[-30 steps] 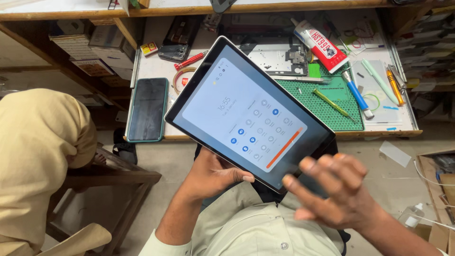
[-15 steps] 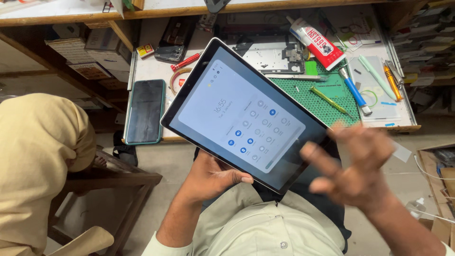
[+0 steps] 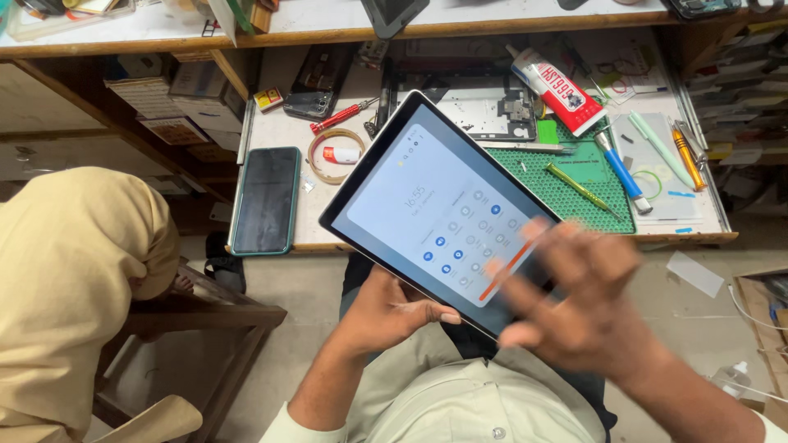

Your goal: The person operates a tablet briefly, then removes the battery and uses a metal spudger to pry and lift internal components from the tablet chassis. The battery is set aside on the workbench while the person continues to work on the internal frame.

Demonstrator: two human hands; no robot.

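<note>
You are in the middle of working the touchscreen: your left hand (image 3: pixel 386 316) props the tablet (image 3: pixel 439 213) from below, fingers wrapped under its lower edge and the thumb laid along the bezel, while your right hand (image 3: pixel 579 299) hangs over the screen's lower right corner, blurred, fingers spread apart and holding nothing. Whether a fingertip touches the glass I cannot tell. I judge this to be a screen check, with the pull-down settings panel open. The next touch calls for a steady left-hand grip and one clear fingertip on the tile or the slider, with the other fingers lifted clear so they don't trigger neighbours.

The tablet sits tilted above your lap, its top corner at about 12 o'clock over the front edge of the workbench (image 3: pixel 271 135). Its screen is lit pale blue-grey, with rows of round tiles, some blue, and an orange slider bar near the lower right edge. The glass looks whole and the frame is thin and dark.

At 9 o'clock from the tablet a dark phone (image 3: pixel 264 199) lies face up on the bench. At 2 o'clock a green cutting mat (image 3: pixel 574 176) carries a green tool, with a blue-handled tool beside it and a white-and-red glue tube (image 3: pixel 556 89) farther up. A person in tan cloth (image 3: pixel 74 271) sits at far 9 o'clock.
</note>
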